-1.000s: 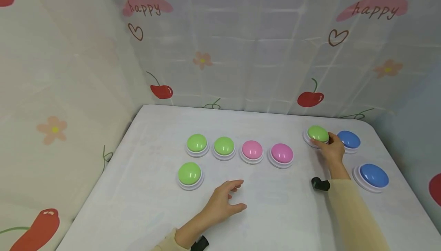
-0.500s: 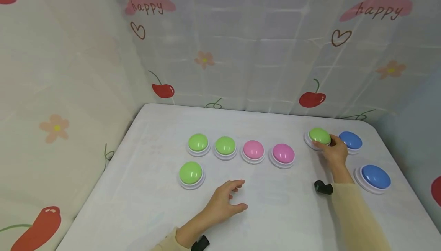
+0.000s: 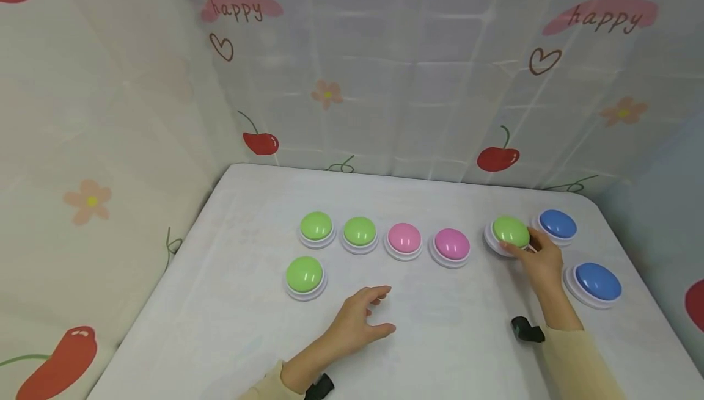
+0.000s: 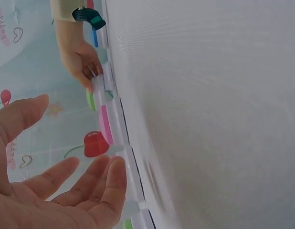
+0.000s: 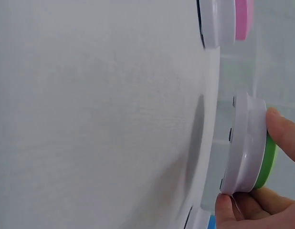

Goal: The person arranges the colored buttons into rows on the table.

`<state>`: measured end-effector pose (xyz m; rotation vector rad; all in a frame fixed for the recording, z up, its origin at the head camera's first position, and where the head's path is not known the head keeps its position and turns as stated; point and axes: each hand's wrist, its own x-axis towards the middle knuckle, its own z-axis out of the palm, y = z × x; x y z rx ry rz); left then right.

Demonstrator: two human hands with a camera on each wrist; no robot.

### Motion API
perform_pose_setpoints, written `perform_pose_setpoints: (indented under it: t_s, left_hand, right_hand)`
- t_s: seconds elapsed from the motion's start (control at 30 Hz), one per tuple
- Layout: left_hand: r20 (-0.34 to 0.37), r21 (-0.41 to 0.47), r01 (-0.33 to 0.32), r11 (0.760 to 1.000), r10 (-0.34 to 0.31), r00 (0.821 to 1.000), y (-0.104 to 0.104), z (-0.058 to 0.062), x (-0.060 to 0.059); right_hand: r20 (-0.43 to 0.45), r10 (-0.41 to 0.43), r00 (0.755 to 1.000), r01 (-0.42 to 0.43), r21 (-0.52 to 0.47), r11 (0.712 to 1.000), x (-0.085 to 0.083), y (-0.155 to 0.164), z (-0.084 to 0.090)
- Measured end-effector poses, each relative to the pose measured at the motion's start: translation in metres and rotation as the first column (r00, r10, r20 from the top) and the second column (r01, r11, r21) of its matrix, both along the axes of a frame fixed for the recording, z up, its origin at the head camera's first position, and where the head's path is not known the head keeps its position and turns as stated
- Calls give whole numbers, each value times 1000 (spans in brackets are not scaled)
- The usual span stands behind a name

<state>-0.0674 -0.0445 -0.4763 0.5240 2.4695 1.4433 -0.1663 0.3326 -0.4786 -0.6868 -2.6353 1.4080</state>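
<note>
My right hand (image 3: pixel 541 262) grips a round push button with a green dome (image 3: pixel 510 231) and white base at the table's right side. In the right wrist view, thumb and fingers pinch this green push button (image 5: pixel 247 148), tilted on edge in that view, with a gap and a shadow between its base and the table. Over the table's front middle, my left hand (image 3: pixel 352 327) hovers with spread, relaxed fingers and holds nothing. Nearest to it are a green button (image 3: pixel 304 275) and two pink buttons, one (image 3: pixel 404 239) left of the other (image 3: pixel 451 245).
Two more green buttons, one (image 3: pixel 316 226) beside the other (image 3: pixel 360 232), stand in the back row. Blue buttons sit right of my right hand, one behind (image 3: pixel 558 225), one in front (image 3: pixel 598 282). A printed curtain (image 3: pixel 407 82) hangs behind the white table (image 3: pixel 440 351).
The right hand has lifted the green button and drawn it slightly toward the table's front. My left hand stays where it was.
</note>
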Motion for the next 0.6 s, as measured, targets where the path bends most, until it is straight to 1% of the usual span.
perform_pose_setpoints:
  t_s: [0.17,0.3,0.43,0.6]
  left_hand:
    - [-16,-12,-9,1000,8,1000,1,1,0]
    - [-27,-18,-16,1000,16,1000,3,3,-1]
    - [-52,-5,-22,1000,22,998,5,5,-4]
    - [-92,33,-44,999,47,995,9,10,-8]
  right_hand:
    - [-29,45,999,-44,7,999,23,-11,10]
    - [-69,122,990,-118,58,991,42,-25,18]
    - [-119,229,966,-221,79,972,58,-44,24]
    - [-157,345,926,-341,48,939,72,-72,30]
